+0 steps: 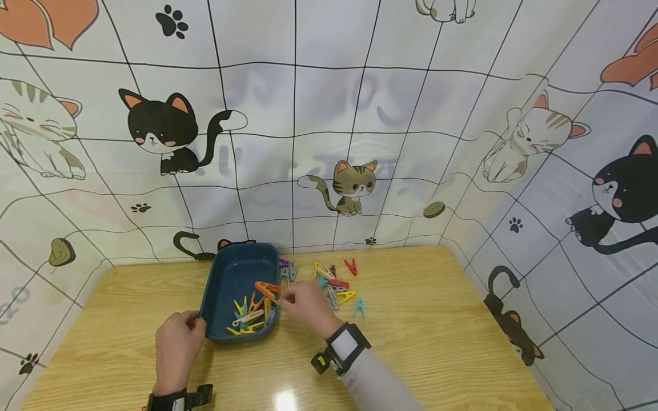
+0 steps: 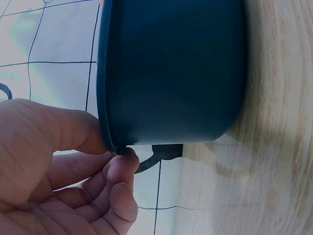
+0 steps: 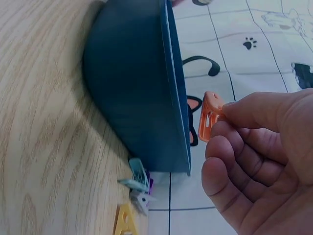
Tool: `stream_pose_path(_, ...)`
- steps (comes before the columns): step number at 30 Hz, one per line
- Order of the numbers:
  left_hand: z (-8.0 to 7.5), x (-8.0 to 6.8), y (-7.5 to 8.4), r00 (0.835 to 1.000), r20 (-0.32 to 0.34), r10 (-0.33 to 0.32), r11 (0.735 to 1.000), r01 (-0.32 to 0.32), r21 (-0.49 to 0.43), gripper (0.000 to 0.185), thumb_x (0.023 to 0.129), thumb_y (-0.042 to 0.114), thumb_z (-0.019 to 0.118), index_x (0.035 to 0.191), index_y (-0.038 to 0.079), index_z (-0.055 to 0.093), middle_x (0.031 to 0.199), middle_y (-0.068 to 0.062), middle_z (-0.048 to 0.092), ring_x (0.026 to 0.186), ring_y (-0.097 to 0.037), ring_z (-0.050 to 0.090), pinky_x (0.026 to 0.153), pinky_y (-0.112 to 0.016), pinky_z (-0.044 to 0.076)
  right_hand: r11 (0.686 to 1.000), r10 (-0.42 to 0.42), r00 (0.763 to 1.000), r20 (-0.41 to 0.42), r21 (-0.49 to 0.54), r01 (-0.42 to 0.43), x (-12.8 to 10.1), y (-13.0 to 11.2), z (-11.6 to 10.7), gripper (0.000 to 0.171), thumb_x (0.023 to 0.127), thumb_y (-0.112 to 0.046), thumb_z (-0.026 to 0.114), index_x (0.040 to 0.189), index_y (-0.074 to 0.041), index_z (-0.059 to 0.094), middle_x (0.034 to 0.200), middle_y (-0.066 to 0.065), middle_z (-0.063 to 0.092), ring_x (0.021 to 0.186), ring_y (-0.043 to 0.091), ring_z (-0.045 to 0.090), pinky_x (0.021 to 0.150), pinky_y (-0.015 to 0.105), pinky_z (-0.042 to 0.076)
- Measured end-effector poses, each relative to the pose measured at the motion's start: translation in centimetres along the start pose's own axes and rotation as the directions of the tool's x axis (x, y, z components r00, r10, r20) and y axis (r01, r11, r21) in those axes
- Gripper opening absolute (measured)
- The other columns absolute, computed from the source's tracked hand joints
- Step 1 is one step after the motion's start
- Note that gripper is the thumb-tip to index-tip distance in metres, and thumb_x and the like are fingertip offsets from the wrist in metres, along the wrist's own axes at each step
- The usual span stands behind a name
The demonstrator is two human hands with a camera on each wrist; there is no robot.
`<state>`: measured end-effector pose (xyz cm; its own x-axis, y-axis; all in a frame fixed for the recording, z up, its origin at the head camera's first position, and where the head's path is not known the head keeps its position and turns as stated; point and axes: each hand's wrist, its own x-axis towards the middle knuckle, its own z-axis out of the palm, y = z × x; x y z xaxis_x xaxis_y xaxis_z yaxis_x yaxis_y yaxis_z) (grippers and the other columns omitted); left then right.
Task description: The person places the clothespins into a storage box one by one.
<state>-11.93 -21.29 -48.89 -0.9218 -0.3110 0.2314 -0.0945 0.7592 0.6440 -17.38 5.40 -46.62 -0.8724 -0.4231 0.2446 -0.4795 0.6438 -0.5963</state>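
Pinching ridged orange plastic clothespin [image 1: 267, 289]

One dark-blue tray [image 1: 233, 274] sits on one wooden tabletop [image 1: 437, 342]. Two hands are in view — the left hand [image 1: 176, 342] and the right hand [image 1: 304, 305]. One orange clothespin [image 1: 267, 289] is held over the tray. Inside the tray lie roughly six or seven pegs [image 1: 249, 319]; at the tray's 3 o'clock about ten loose pegs [image 1: 336, 285] — the pile overlaps, so that count is rough.

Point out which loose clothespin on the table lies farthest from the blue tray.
The red clothespin at the back of the pile, nearest the cat-print backdrop; every other loose pin lies closer to the blue tray.
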Motion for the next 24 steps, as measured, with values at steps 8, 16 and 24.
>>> stream_pose_path(8, 0.0, 0.0, 0.0, 1.0, -0.009, 0.015, 1.0, -0.015, 0.007, 0.021, 0.084, 0.001, 0.062, 0.095, -0.012, 0.076, 0.074, -0.015, 0.065, 0.065, -0.027, 0.06, 0.055, -0.035, 0.042, 0.981, -0.028, 0.998, 0.055, -0.188, 0.037, 0.5, -2.3, 1.2, 0.01, 0.093, -0.014, 0.073, 0.085, -0.013, 0.08, 0.075, -0.006, 0.066, 0.065, 0.001, 0.049, 0.06, 0.015, 0.038)
stream_pose_path(16, -0.2, 0.0, 0.2, 1.0, -0.005, 0.013, 1.0, -0.013, 0.02, 0.021, 0.084, 0.001, 0.063, 0.094, -0.012, 0.075, 0.075, -0.016, 0.066, 0.067, -0.029, 0.061, 0.057, -0.036, 0.043, 0.95, -0.097, 0.99, 0.105, -0.287, 0.124, 0.7, -3.9, 2.7, 0.013, 0.095, -0.019, 0.072, 0.086, -0.015, 0.08, 0.075, -0.008, 0.065, 0.062, 0.0, 0.045, 0.056, 0.014, 0.033)
stream_pose_path(24, -0.2, 0.0, 0.2, 1.0, 0.003, -0.001, 1.0, 0.001, 0.021, 0.022, 0.084, 0.002, 0.063, 0.095, -0.013, 0.075, 0.075, -0.017, 0.066, 0.066, -0.029, 0.062, 0.056, -0.036, 0.044, 0.917, -0.131, 0.981, 0.141, -0.359, 0.174, 0.9, -4.2, 4.0, 0.015, 0.098, -0.022, 0.07, 0.088, -0.018, 0.081, 0.081, -0.008, 0.068, 0.066, 0.002, 0.053, 0.058, 0.013, 0.036)
